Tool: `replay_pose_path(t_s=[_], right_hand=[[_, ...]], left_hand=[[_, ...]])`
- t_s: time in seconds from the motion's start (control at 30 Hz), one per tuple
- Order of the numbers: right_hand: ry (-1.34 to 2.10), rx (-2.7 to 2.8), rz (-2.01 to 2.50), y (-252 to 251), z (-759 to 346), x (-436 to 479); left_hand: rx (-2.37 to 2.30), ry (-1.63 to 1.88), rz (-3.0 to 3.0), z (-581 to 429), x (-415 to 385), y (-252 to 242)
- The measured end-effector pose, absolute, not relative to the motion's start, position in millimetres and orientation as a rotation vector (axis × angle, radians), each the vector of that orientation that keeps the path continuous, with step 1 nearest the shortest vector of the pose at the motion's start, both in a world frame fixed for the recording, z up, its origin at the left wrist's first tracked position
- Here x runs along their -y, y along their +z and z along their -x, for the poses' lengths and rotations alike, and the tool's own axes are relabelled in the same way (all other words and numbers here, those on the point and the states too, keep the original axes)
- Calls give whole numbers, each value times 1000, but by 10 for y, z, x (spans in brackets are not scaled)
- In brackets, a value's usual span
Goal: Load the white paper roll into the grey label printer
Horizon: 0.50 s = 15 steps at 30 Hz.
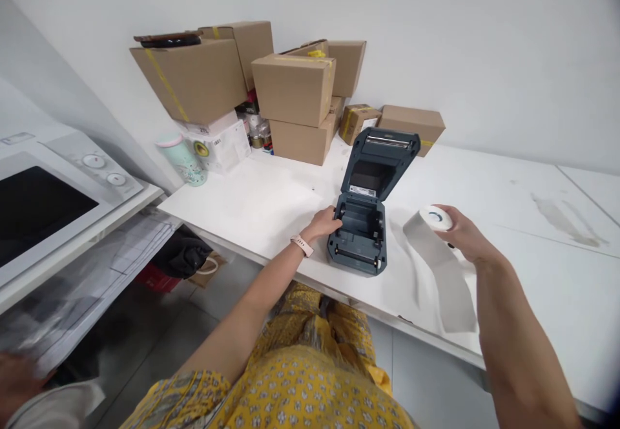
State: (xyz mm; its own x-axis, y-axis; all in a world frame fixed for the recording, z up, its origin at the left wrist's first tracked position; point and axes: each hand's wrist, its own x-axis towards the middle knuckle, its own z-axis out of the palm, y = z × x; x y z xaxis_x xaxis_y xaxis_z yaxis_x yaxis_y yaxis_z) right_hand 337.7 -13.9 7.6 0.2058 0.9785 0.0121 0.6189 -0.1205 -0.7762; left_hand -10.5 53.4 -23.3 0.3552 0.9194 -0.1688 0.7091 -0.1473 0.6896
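Observation:
A dark grey label printer (359, 232) stands on the white table with its lid (382, 161) raised; its inner bay shows no roll. My left hand (325, 223) grips the printer's left side at the bay's edge, fingers curled over it. To the right of the printer, my right hand (460, 230) is closed around a white label roll (434, 218). A long strip (448, 280) unwinds from that roll and hangs down over the table toward its front edge. The fingers behind the roll are partly hidden.
Cardboard boxes (293, 90) are stacked along the wall, with a mint-green tumbler (181, 161) and a white printed box (223, 141) at left. A microwave (53, 203) sits on a shelf at far left. At lower left, another person's blurred hand (19, 384) shows.

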Motion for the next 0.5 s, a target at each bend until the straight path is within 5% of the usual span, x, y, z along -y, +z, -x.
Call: replay_pose_path(t_s=[0.23,0.5], right_hand=[[585,1411,1932,-427,-3257,-196],[632,1524,1895,-103,-3841,81]], left_hand=[[-1432,419,-1882,95,-531,-260],[-1422,413,-1898,96,-535,-248]])
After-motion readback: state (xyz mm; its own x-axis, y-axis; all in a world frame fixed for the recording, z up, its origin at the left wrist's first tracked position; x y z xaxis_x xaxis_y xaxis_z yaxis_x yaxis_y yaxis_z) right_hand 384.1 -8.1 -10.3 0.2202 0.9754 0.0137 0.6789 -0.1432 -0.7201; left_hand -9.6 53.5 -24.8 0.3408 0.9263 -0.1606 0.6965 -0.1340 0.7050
